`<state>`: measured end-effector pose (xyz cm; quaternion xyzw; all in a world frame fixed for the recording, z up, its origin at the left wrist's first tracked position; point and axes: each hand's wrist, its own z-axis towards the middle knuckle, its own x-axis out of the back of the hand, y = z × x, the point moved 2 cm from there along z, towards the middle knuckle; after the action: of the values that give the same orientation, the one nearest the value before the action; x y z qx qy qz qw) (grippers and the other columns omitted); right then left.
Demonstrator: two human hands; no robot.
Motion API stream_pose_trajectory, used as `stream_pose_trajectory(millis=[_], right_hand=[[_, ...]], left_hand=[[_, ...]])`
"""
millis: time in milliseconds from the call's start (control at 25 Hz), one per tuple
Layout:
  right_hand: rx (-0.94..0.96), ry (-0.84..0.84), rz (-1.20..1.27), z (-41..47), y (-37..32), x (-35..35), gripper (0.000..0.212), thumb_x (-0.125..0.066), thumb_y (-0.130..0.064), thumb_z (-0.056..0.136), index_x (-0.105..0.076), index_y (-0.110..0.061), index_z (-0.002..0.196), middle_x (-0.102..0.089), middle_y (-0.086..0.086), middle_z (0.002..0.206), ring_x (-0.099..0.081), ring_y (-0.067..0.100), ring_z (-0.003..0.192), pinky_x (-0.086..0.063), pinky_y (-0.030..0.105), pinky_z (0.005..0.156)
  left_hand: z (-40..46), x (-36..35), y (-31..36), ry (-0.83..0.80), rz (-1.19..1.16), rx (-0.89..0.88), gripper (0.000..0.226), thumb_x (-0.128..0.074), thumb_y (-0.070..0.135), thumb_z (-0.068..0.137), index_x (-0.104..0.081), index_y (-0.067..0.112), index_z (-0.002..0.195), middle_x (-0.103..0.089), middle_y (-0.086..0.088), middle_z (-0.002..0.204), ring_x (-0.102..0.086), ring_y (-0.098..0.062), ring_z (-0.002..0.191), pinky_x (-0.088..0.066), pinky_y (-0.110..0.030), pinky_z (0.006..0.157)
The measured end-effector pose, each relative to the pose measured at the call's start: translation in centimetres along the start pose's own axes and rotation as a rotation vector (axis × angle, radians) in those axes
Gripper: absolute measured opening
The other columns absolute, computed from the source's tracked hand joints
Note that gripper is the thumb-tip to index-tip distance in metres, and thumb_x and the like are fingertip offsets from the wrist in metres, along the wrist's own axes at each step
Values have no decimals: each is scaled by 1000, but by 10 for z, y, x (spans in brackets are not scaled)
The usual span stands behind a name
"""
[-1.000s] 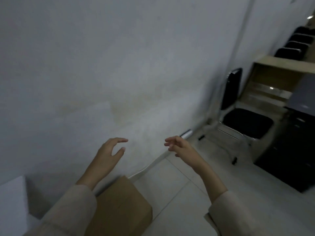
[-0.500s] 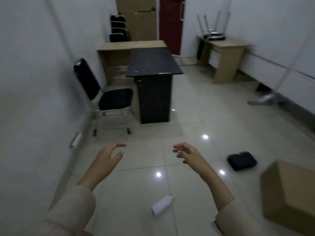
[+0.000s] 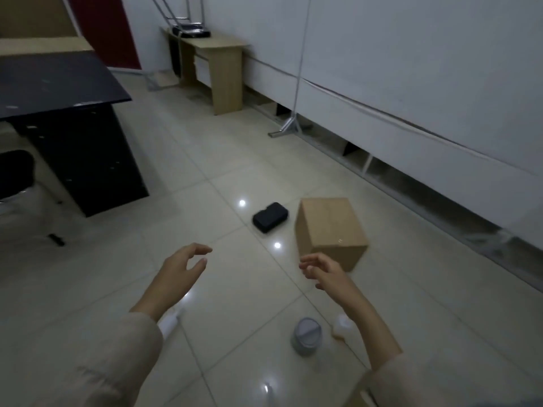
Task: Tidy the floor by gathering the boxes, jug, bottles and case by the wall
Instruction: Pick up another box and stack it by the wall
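Note:
A brown cardboard box (image 3: 330, 227) stands on the tiled floor right of centre. A black case (image 3: 270, 216) lies just left of it. Nearer to me, a grey jug (image 3: 306, 339) stands upright on the floor. A white bottle (image 3: 170, 321) lies partly hidden under my left forearm, and another white bottle (image 3: 341, 326) shows beside my right forearm. My left hand (image 3: 180, 270) and my right hand (image 3: 324, 271) hover in the air above the floor, fingers apart and curled, holding nothing.
A black desk (image 3: 67, 118) and a black chair (image 3: 14, 177) stand at the left. A wooden desk (image 3: 217, 66) with an upturned stool is at the back. A white wall with a low ledge (image 3: 411, 160) runs along the right, with a metal stand (image 3: 289, 124).
The view has swung right from the left wall to the room's floor. The box, case, jug and bottles have come into sight. Both hands stay raised and hold nothing.

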<state>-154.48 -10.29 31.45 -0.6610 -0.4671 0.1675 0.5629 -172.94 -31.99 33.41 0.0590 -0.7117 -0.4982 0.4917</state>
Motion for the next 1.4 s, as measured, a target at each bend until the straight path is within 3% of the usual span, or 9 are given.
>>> stream_pose_trajectory(millis=[80, 240, 400, 600, 680, 920, 1120, 1240, 1400], right_hand=[[-26, 56, 1, -28, 28, 47, 26, -42, 0, 91, -56, -3, 112, -60, 8, 105, -54, 4, 83, -42, 1, 57], [-96, 168, 24, -83, 83, 115, 23, -43, -4, 91, -57, -12, 107, -61, 7, 109, -55, 12, 92, -40, 14, 67], [-184, 282, 59, -139, 141, 156, 25, -42, -4, 92, -57, -8, 112, -60, 9, 112, -55, 8, 89, -40, 5, 64], [-326, 431, 161, -205, 208, 176, 26, -43, 1, 91, -56, -1, 113, -58, 8, 107, -53, 6, 84, -38, -4, 56], [-394, 515, 201, -231, 232, 179, 24, -42, 1, 91, -57, -4, 109, -57, 7, 106, -52, 12, 88, -40, 2, 57], [-583, 680, 269, -299, 292, 169, 23, -45, 0, 89, -58, -9, 105, -59, 11, 106, -50, 3, 79, -37, 13, 66], [-540, 723, 303, -308, 301, 185, 22, -44, -3, 91, -57, -11, 107, -57, 3, 105, -52, 13, 95, -39, 14, 70], [-497, 653, 276, -303, 309, 208, 24, -43, -2, 91, -58, -10, 108, -57, 2, 106, -51, 13, 98, -38, 13, 70], [-432, 422, 143, -305, 314, 245, 27, -41, -3, 91, -58, -12, 110, -57, -1, 108, -56, 20, 100, -45, 19, 70]], left_hand=[[-11, -44, 29, -56, -18, -26, 21, -50, 17, 92, -58, 26, 108, -56, 9, 115, -46, -10, 112, -33, -26, 94], [-34, -118, 68, -170, -34, -69, 20, -50, 18, 92, -57, 29, 107, -56, 10, 116, -46, -9, 114, -34, -27, 95], [-59, -183, 100, -306, -27, -100, 21, -49, 16, 92, -59, 24, 110, -57, 7, 116, -45, -9, 113, -33, -25, 93], [-87, -252, 123, -486, 12, -160, 19, -49, 16, 92, -58, 27, 104, -58, 7, 114, -47, -10, 112, -34, -26, 92], [-97, -278, 128, -565, 19, -178, 19, -49, 15, 92, -59, 26, 103, -59, 6, 112, -49, -11, 111, -34, -25, 91], [-124, -352, 136, -775, 60, -198, 23, -49, 12, 90, -62, 18, 109, -60, -1, 117, -52, -16, 115, -37, -25, 95], [-145, -386, 160, -808, 31, -257, 18, -50, 11, 91, -59, 22, 102, -59, 3, 109, -51, -11, 109, -35, -23, 92], [-165, -407, 175, -766, 21, -214, 19, -48, 11, 91, -57, 24, 102, -60, 6, 109, -49, -8, 109, -34, -22, 91], [-208, -424, 197, -569, -79, -85, 19, -47, 8, 91, -57, 22, 99, -59, 10, 100, -51, -12, 108, -36, -23, 88]])
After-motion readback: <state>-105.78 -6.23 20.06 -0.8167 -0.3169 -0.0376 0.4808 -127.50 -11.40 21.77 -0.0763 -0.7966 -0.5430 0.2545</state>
